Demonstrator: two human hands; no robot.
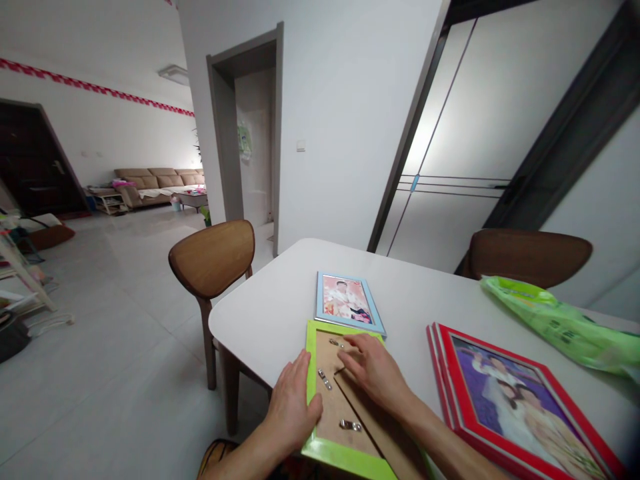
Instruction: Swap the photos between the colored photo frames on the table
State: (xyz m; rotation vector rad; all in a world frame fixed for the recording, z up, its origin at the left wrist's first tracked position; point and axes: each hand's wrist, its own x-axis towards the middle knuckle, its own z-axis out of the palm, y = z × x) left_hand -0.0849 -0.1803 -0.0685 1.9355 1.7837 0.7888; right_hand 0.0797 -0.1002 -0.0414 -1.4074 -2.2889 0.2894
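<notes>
A picture frame with a light green border [311,380] lies face down on the table, showing its brown backing board [327,403]. My left hand [293,403] grips its left edge, fingers along the outside and thumb over the border. Bent fingers of my right hand [375,370] are closed at the small metal clip [333,343] near the top; their exact contact is partly hidden. Two more clips, a middle one [325,379] and a lower one [350,425], sit on the backing. A brown stand flap [373,427] slants across it under my right hand and forearm.
Beyond the green frame lies a blue-bordered photo frame [376,310]. Red photo frames [447,373] are stacked at right, near a green plastic bag [560,327]. Wooden chairs stand at the far left [215,257] and far right [530,257] of the white table [270,307].
</notes>
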